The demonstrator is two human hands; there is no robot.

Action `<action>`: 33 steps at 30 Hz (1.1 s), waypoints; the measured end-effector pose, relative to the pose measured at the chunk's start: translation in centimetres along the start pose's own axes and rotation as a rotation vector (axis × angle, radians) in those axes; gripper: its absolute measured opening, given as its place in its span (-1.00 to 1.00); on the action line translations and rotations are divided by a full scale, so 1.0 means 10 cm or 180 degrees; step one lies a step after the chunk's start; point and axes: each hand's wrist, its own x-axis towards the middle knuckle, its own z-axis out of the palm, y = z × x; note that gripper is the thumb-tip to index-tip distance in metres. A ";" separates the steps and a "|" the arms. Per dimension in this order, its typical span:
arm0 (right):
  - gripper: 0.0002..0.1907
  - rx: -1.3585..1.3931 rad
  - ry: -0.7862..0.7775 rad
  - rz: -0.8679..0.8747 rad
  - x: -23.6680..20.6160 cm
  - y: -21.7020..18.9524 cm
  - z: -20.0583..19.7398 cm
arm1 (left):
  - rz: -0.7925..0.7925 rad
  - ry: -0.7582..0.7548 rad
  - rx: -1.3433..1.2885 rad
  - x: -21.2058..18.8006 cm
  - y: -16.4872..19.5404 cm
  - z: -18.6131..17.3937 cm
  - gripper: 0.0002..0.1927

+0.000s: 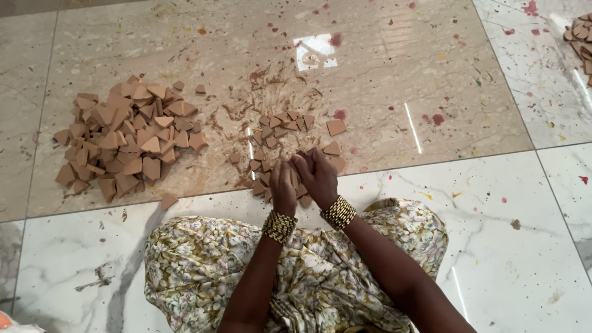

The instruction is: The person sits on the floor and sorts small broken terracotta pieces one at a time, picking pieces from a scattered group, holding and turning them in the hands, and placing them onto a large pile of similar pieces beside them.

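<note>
My left hand (pixel 282 187) and my right hand (pixel 316 175) are close together just above the floor, fingers curled around a small brown clay piece (pixel 294 179) held between them. Both wrists wear gold beaded bangles. Right under and beyond the hands lies a small scatter of flat brown pieces (pixel 280 132), shaped like hearts or triangles. A much larger heap of the same brown pieces (pixel 126 139) sits on the floor to the left, well away from both hands.
I sit on a marble floor (pixel 493 209) speckled with red and yellow paint; brown dust and scrapings (pixel 262 98) lie beyond the small scatter. Another cluster of brown pieces (pixel 581 37) shows at the top right edge. My floral-patterned clothing (pixel 246 265) covers my lap.
</note>
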 end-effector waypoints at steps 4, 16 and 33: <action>-0.60 -0.0560 -0.0087 -0.0240 -0.03 0.05 0.02 | 0.0418 -0.0172 -0.0312 0.08 -0.10 -0.05 -0.64; -0.78 -0.0424 -0.0141 0.0238 0.01 -0.01 0.04 | -0.0192 -0.0189 -0.0138 -0.15 0.17 0.06 -0.63; -0.69 0.2514 -0.0340 0.1178 0.34 0.04 -0.38 | -0.0397 -0.0355 -0.1251 -0.11 0.40 0.05 -0.74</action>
